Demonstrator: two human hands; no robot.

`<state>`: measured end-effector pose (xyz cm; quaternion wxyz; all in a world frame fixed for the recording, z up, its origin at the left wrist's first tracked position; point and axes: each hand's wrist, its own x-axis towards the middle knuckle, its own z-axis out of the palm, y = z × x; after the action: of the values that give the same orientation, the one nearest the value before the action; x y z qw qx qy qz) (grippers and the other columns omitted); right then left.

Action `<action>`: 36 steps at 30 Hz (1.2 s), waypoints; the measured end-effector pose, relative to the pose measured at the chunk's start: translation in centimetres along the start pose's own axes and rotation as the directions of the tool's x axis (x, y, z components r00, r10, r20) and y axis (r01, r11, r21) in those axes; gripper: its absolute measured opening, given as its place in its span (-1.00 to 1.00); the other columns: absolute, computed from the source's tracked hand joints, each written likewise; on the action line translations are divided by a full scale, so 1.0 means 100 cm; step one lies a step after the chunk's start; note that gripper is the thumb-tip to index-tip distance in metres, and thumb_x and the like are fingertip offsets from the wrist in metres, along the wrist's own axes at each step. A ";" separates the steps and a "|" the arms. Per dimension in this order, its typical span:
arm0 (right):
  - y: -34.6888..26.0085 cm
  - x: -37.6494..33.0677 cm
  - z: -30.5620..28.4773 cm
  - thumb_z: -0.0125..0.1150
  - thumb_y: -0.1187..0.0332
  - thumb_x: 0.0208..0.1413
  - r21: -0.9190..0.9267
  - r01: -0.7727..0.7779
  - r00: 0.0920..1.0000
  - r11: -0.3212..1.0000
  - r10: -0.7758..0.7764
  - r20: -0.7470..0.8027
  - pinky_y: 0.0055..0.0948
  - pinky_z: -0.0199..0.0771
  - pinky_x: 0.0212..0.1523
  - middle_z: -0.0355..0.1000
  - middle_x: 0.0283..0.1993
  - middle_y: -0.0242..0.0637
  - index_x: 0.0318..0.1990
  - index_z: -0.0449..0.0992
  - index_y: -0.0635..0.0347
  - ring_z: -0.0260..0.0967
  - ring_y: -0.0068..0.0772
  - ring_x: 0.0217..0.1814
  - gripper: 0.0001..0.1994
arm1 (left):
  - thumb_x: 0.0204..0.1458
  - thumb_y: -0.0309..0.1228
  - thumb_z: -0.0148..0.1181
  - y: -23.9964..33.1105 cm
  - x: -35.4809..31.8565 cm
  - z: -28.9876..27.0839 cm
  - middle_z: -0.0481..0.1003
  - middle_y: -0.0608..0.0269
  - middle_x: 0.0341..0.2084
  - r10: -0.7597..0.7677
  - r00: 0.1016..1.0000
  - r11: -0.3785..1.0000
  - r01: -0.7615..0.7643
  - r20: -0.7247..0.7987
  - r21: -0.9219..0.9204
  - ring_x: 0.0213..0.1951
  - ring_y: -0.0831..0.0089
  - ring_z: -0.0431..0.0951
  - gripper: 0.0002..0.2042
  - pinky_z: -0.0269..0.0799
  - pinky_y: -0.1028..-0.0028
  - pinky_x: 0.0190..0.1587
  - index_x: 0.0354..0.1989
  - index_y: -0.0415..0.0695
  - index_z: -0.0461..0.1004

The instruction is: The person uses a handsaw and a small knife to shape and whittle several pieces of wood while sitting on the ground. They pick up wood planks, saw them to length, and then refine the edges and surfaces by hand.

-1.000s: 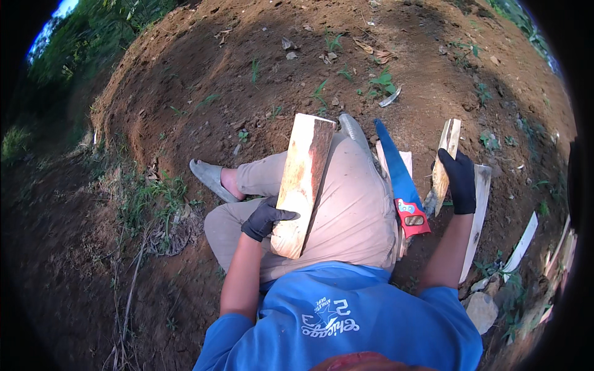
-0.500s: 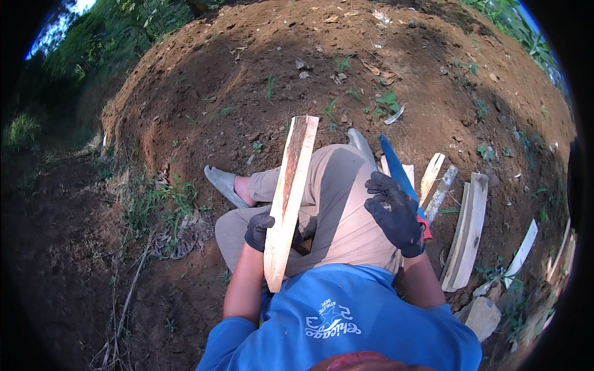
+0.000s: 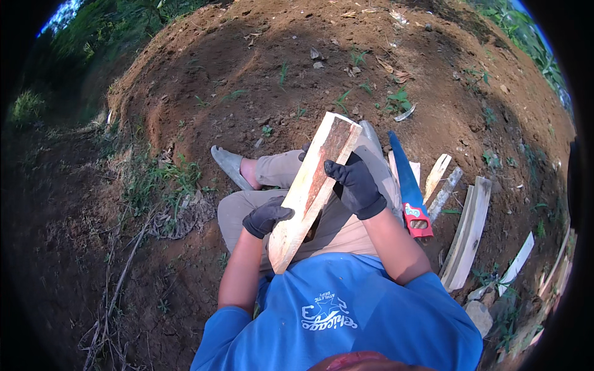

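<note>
A pale split wooden plank (image 3: 312,185) with a reddish streak slants over my lap. My left hand (image 3: 265,216), in a black glove, grips its lower part. My right hand (image 3: 356,185), also gloved in black, holds its right edge higher up. I sit on bare earth in tan trousers and a blue shirt.
A blue-bladed handsaw with a red handle (image 3: 408,188) lies on the ground by my right leg. Several split wood pieces (image 3: 467,232) lie further right. A grey sandal (image 3: 229,164) is on my foot at the left. Grass and twigs (image 3: 167,185) lie to the left.
My right hand let go of a wood piece on the right and came over onto the plank. The plank turned from edge-on to face-up and tilted rightward.
</note>
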<state>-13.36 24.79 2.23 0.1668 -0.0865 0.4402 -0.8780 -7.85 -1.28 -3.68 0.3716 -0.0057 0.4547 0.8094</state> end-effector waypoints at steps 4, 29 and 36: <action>-0.030 0.026 0.017 0.40 0.24 0.32 -0.583 0.168 0.982 0.795 -0.185 0.031 -0.22 0.58 0.18 0.61 0.17 -0.14 0.31 0.49 0.28 0.59 -0.24 0.15 -0.50 | -0.05 -0.33 0.56 0.043 -0.006 -0.001 0.64 0.16 0.08 0.240 0.959 0.911 -0.170 -0.148 0.375 0.05 0.37 0.64 -0.29 0.54 0.33 0.18 0.32 -0.26 0.46; 0.015 -0.221 -0.197 0.16 0.30 0.28 -0.820 -0.288 0.946 -0.495 -0.278 -0.164 0.10 0.33 0.38 0.51 0.22 0.01 0.23 0.56 0.16 0.39 0.14 0.35 -0.61 | 0.05 -0.29 0.54 0.148 0.043 -0.026 0.66 0.07 0.01 0.708 0.639 0.524 -0.187 -0.302 0.831 0.03 0.30 0.67 -0.44 0.56 0.24 0.15 0.19 -0.28 0.51; 0.033 -0.216 -0.225 0.17 0.31 0.27 -0.762 -0.282 0.945 -0.582 -0.304 -0.118 0.07 0.31 0.40 0.48 0.30 -0.07 0.28 0.55 0.10 0.37 0.06 0.39 -0.57 | 0.03 -0.32 0.52 0.178 0.026 0.017 0.68 0.05 -0.06 0.855 0.289 0.480 -0.124 -0.431 0.869 -0.07 0.29 0.70 -0.49 0.60 0.26 0.03 0.12 -0.29 0.54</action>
<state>0.72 47.65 -14.00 -0.0895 -0.0461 0.9949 0.0009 -19.97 -4.02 9.43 -0.2345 -0.1011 0.8093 0.5290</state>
